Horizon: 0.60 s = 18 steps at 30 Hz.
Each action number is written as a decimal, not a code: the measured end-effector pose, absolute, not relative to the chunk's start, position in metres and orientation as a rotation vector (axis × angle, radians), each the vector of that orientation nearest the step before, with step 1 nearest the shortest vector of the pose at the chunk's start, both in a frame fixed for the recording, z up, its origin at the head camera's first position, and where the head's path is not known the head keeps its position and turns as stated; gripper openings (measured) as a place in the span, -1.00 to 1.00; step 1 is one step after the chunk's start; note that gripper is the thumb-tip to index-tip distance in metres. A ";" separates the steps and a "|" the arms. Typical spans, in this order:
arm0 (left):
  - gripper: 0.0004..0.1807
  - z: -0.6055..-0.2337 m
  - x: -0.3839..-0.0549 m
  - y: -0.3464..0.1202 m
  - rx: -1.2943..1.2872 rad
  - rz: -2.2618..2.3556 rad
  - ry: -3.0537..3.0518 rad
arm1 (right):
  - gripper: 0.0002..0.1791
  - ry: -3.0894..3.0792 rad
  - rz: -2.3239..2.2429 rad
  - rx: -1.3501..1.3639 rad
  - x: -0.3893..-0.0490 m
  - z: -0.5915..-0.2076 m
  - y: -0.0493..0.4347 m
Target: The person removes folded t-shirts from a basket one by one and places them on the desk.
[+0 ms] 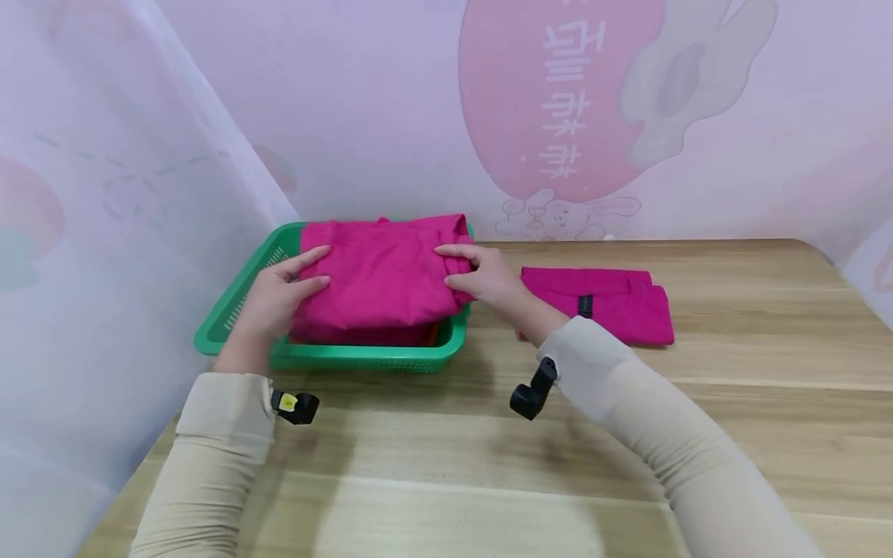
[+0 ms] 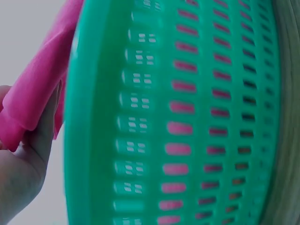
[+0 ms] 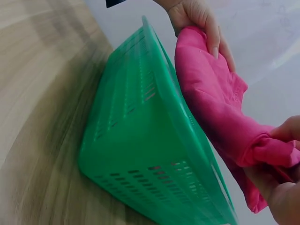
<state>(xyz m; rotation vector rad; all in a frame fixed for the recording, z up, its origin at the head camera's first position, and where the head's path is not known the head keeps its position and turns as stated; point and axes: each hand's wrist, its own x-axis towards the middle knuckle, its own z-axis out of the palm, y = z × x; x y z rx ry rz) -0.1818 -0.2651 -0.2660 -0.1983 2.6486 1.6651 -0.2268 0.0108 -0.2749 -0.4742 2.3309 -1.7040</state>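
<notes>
Both hands hold a folded magenta garment [image 1: 384, 271] by its two sides, over a green plastic basket [image 1: 363, 356]. My left hand [image 1: 275, 298] grips the left edge, with thumb and fingers on top in the head view; the left wrist view shows the cloth [image 2: 42, 70] between thumb and fingers. At the right edge my right hand [image 1: 484, 275] pinches the folded layers, seen close in the right wrist view, where the garment [image 3: 211, 93] is raised along the basket rim [image 3: 173, 103]. More magenta cloth and a bit of orange show beneath it inside the basket.
Right of the basket, another folded magenta garment [image 1: 614, 310] with a small black strap [image 1: 584, 306] lies on the wooden table [image 1: 446, 465]. A printed pale pink curtain [image 1: 363, 101] hangs behind and to the left.
</notes>
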 end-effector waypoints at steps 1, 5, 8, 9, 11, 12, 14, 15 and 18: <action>-0.41 -0.266 -0.181 -0.262 -0.184 1.672 2.654 | -0.52 2.313 -1.733 -0.469 -0.225 -0.274 0.014; -0.43 -0.263 -0.179 -0.248 -0.138 1.733 2.654 | -0.52 2.281 -1.809 -0.450 -0.222 -0.270 0.028; -0.45 -0.261 -0.178 -0.238 -0.099 1.801 2.619 | -0.51 2.259 -1.847 -0.435 -0.220 -0.267 0.037; -0.45 -0.260 -0.177 -0.234 -0.091 1.821 2.606 | -0.52 2.255 -1.855 -0.429 -0.219 -0.266 0.040; -0.45 -0.259 -0.177 -0.227 -0.078 1.853 2.587 | -0.51 2.265 -1.860 -0.420 -0.218 -0.263 0.047; -0.46 -0.259 -0.178 -0.224 -0.076 1.864 2.580 | -0.51 2.274 -1.856 -0.416 -0.218 -0.262 0.050; -0.47 -0.259 -0.179 -0.218 -0.061 1.895 2.553 | -0.51 2.302 -1.844 -0.402 -0.218 -0.261 0.056; -0.48 -0.259 -0.180 -0.214 -0.052 1.918 2.534 | -0.51 2.318 -1.836 -0.400 -0.219 -0.260 0.059; -0.49 -0.260 -0.183 -0.205 -0.012 1.969 2.484 | -0.51 2.346 -1.831 -0.377 -0.222 -0.259 0.069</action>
